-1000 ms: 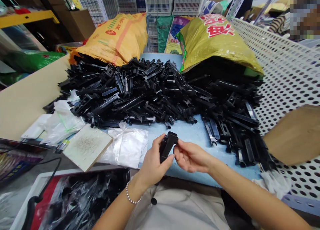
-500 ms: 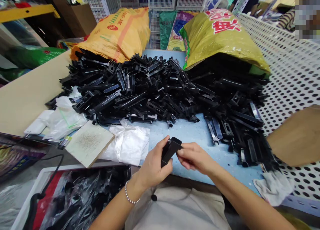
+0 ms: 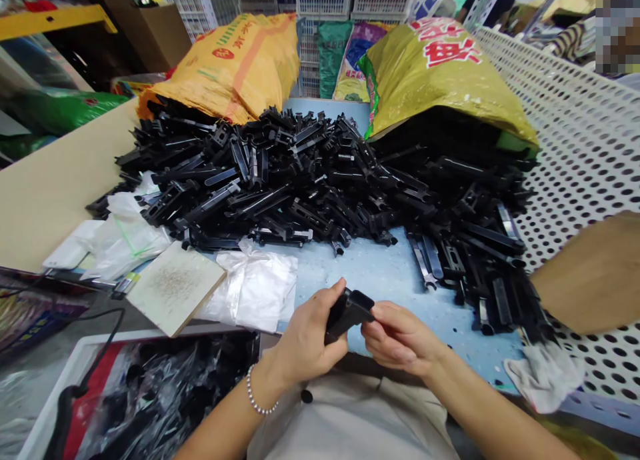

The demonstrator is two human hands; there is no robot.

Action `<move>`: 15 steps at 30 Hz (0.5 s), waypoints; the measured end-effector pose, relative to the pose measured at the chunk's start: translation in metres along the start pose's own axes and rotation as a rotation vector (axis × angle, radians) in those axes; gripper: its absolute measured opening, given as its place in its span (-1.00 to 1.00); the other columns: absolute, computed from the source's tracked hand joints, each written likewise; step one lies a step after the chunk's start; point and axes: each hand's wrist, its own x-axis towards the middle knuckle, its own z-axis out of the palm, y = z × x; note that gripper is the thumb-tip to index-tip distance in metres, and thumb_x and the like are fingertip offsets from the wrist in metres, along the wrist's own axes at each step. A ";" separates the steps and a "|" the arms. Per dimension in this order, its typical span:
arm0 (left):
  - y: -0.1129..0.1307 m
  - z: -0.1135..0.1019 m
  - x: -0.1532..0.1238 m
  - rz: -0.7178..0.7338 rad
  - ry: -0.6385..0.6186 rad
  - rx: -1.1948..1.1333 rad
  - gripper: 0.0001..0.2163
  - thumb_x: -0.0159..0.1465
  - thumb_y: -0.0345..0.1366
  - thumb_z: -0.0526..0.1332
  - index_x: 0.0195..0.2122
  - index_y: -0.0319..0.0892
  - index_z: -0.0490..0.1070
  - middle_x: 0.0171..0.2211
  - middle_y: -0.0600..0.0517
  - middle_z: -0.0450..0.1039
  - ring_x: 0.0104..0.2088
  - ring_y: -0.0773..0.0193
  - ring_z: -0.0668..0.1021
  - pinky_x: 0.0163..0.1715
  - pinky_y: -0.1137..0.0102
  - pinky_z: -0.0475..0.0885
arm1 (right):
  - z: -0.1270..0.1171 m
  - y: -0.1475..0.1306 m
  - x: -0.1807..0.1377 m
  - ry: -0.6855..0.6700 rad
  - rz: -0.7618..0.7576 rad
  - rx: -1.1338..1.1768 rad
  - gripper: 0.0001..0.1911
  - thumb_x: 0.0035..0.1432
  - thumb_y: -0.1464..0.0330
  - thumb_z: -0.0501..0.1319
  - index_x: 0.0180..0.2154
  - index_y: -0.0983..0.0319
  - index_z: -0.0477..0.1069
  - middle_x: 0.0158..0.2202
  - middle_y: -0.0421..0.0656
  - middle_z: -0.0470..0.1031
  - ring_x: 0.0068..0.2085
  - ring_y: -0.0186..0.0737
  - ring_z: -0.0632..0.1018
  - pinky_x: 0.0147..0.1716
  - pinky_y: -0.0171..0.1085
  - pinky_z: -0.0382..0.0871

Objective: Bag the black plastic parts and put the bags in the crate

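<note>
A short black plastic part is clamped in the left hand and pinched at its far end by the right hand (thumb on top), just above the near edge of the blue table. Behind it, a heap of black parts is spread before two sacks.

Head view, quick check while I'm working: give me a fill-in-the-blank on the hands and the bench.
The left hand and the right hand grip the small black plastic part, so ____ hands are on it.
The white bead bracelet sits on the ____ wrist.
The big pile of long black plastic parts lies on the light ____ tabletop.
The olive-yellow woven sack bears ____ characters.
Missing words: both, left, blue, red.
</note>
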 end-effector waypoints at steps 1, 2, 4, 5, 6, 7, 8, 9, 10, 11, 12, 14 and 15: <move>0.000 -0.001 0.000 0.000 -0.014 -0.003 -0.25 0.15 -0.49 0.12 0.35 -0.03 -0.14 0.03 -0.10 0.38 -0.02 0.07 0.50 -0.05 0.16 0.46 | 0.002 -0.004 -0.002 0.086 -0.069 -0.171 -0.53 0.25 0.00 0.07 -0.52 0.20 0.20 -0.79 -0.38 0.12 -0.79 -0.48 0.03 -0.80 -0.43 -0.07; 0.000 -0.002 -0.001 -0.005 -0.026 -0.004 -0.25 0.15 -0.49 0.12 0.35 -0.03 -0.15 0.01 -0.10 0.38 -0.03 0.08 0.50 -0.05 0.15 0.46 | 0.002 -0.009 -0.005 0.181 -0.156 -0.375 -0.55 0.25 0.03 0.10 -0.53 0.21 0.23 -0.74 -0.33 0.21 -0.74 -0.46 0.13 -0.74 -0.41 0.02; -0.001 -0.003 -0.002 -0.025 -0.031 0.010 -0.25 0.16 -0.47 0.12 0.35 -0.03 -0.15 0.00 -0.10 0.38 -0.06 0.09 0.50 -0.06 0.15 0.46 | 0.003 -0.017 -0.008 0.349 -0.350 -0.747 -0.59 0.21 0.08 0.19 -0.53 0.22 0.28 -0.62 -0.23 0.33 -0.61 -0.41 0.29 -0.59 -0.38 0.16; -0.001 -0.004 -0.002 -0.032 -0.027 0.024 -0.25 0.16 -0.47 0.12 0.35 -0.03 -0.15 0.00 -0.10 0.38 -0.06 0.09 0.50 -0.07 0.15 0.46 | 0.002 -0.019 -0.008 0.398 -0.410 -0.845 -0.62 0.18 0.10 0.23 -0.52 0.22 0.30 -0.57 -0.20 0.37 -0.55 -0.38 0.33 -0.53 -0.37 0.20; -0.001 -0.004 -0.002 -0.034 -0.017 0.041 -0.24 0.15 -0.47 0.13 0.35 -0.02 -0.15 -0.01 -0.09 0.38 -0.07 0.09 0.50 -0.07 0.15 0.46 | 0.002 -0.018 -0.008 0.399 -0.417 -0.851 -0.62 0.18 0.08 0.24 -0.49 0.22 0.33 -0.54 -0.19 0.40 -0.52 -0.36 0.36 -0.51 -0.36 0.23; -0.001 -0.004 -0.002 -0.030 -0.007 0.056 -0.24 0.14 -0.47 0.13 0.35 -0.02 -0.15 -0.02 -0.09 0.38 -0.07 0.08 0.50 -0.08 0.15 0.46 | 0.001 -0.016 -0.006 0.352 -0.367 -0.768 -0.60 0.20 0.03 0.19 -0.45 0.22 0.35 -0.54 -0.19 0.41 -0.54 -0.36 0.37 -0.52 -0.36 0.24; -0.002 -0.004 -0.002 -0.019 0.001 0.066 -0.23 0.13 -0.48 0.13 0.35 -0.02 -0.15 -0.03 -0.09 0.37 -0.08 0.08 0.50 -0.09 0.16 0.46 | 0.000 -0.011 -0.004 0.263 -0.269 -0.617 -0.53 0.23 -0.04 0.09 -0.41 0.23 0.36 -0.57 -0.19 0.42 -0.59 -0.36 0.37 -0.58 -0.36 0.23; -0.002 -0.004 -0.002 -0.002 0.004 0.072 -0.22 0.12 -0.48 0.13 0.35 -0.02 -0.15 -0.04 -0.09 0.37 -0.08 0.08 0.49 -0.09 0.16 0.46 | 0.000 -0.006 -0.002 0.155 -0.152 -0.426 -0.44 0.25 -0.10 -0.02 -0.40 0.24 0.35 -0.62 -0.21 0.40 -0.66 -0.38 0.33 -0.65 -0.37 0.19; -0.002 -0.004 -0.002 0.018 0.006 0.074 -0.22 0.11 -0.48 0.12 0.35 -0.02 -0.15 -0.05 -0.10 0.37 -0.08 0.07 0.49 -0.10 0.16 0.46 | 0.000 0.001 0.000 0.043 -0.039 -0.231 -0.38 0.26 -0.15 -0.12 -0.40 0.23 0.32 -0.68 -0.26 0.34 -0.73 -0.40 0.25 -0.72 -0.39 0.13; -0.003 -0.003 -0.002 0.037 0.007 0.075 -0.21 0.10 -0.49 0.12 0.35 -0.03 -0.15 -0.06 -0.10 0.37 -0.08 0.06 0.48 -0.11 0.16 0.45 | 0.000 0.006 0.002 -0.050 0.047 -0.058 -0.36 0.25 -0.17 -0.17 -0.43 0.22 0.28 -0.75 -0.32 0.25 -0.79 -0.42 0.15 -0.77 -0.40 0.05; -0.003 -0.003 -0.002 0.053 0.007 0.075 -0.21 0.10 -0.49 0.12 0.35 -0.04 -0.16 -0.07 -0.10 0.37 -0.09 0.06 0.48 -0.12 0.16 0.45 | 0.000 0.011 0.003 -0.110 0.093 0.070 -0.38 0.25 -0.17 -0.17 -0.46 0.20 0.24 -0.80 -0.38 0.14 -0.82 -0.44 0.05 -0.81 -0.41 -0.03; -0.004 -0.002 -0.002 0.074 0.002 0.075 -0.20 0.09 -0.49 0.12 0.36 -0.05 -0.17 -0.10 -0.10 0.36 -0.11 0.06 0.47 -0.13 0.15 0.45 | 0.001 0.014 0.003 -0.119 0.084 0.133 -0.46 0.26 -0.11 -0.08 -0.48 0.18 0.18 -0.82 -0.44 0.01 -0.83 -0.46 -0.04 -0.82 -0.42 -0.10; -0.005 -0.003 -0.002 0.077 -0.002 0.073 -0.19 0.09 -0.49 0.11 0.36 -0.06 -0.17 -0.11 -0.10 0.36 -0.12 0.07 0.47 -0.13 0.16 0.45 | 0.002 0.013 0.002 -0.072 0.039 0.055 -0.50 0.27 -0.07 -0.04 -0.48 0.18 0.19 -0.81 -0.43 0.03 -0.81 -0.46 -0.01 -0.81 -0.43 -0.08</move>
